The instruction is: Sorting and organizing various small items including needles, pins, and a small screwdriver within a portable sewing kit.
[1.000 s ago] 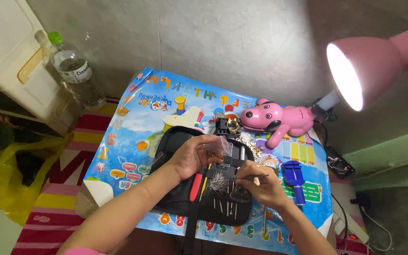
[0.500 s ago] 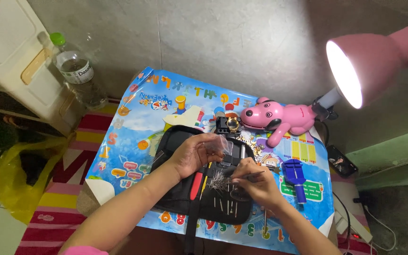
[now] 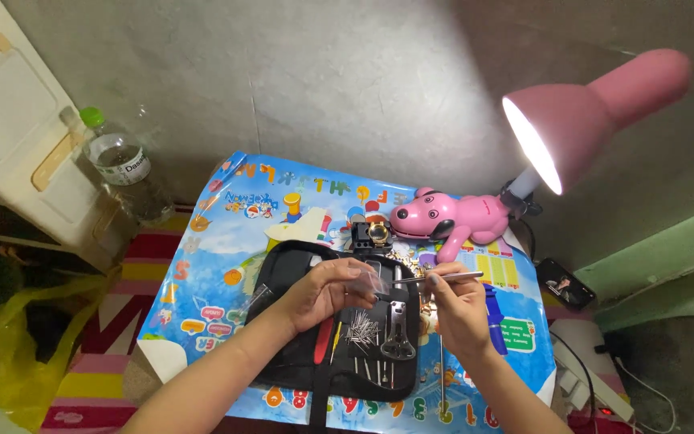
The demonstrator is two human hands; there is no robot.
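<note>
The left hand (image 3: 327,291) pinches a small clear bag (image 3: 373,281); the right hand (image 3: 451,301) grips tweezers (image 3: 442,278). Loose pins (image 3: 361,329) on the tool case (image 3: 339,337) could scatter if the bag tips.

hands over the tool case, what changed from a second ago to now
The right hand has lifted off the case and now holds a thin metal tool level, pointing toward the left hand, which keeps pinching a small clear bag. The black tool case, pink dog lamp and bottle stayed put.
</note>
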